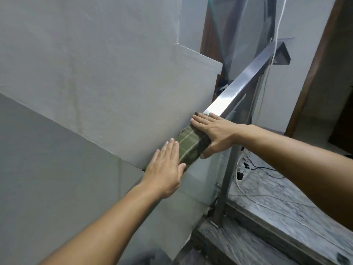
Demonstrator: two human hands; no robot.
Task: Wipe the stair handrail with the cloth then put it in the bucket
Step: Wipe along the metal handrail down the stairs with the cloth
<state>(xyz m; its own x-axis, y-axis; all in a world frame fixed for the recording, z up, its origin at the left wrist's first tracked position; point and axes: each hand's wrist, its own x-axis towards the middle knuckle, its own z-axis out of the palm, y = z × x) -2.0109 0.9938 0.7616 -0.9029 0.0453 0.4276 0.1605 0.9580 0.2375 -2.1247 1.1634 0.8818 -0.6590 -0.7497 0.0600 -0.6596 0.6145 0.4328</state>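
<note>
A square steel handrail slopes up from the centre toward the upper right. A green plaid cloth is draped over the rail's lower stretch. My right hand lies flat across the cloth's upper end, fingers over the rail's top and thumb hooked under the near side. My left hand rests flat on the cloth's lower end, fingers straight and together, thumb against the cloth. No bucket is in view.
A grey wall runs close along the rail's left side. A steel post stands under the rail, beside a glass panel. Grey marble steps lie at lower right, with black and white cables strewn on the landing. A wooden door frame is on the right.
</note>
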